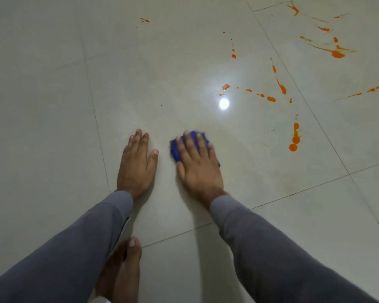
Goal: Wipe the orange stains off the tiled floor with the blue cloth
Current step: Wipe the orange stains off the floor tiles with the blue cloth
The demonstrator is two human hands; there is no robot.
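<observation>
A home, seemingly; glossy pale floor tiles [53,106]; a bare foot [123,270].

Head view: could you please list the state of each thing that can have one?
Blue cloth: bunched, pressed flat on the floor under the right hand.
Right hand: fingers spread, pressing the cloth.
Left hand: flat on the bare tile, holding nothing.
Orange stains: unwiped, ahead and to the right.
Tiled floor: glossy.
</observation>
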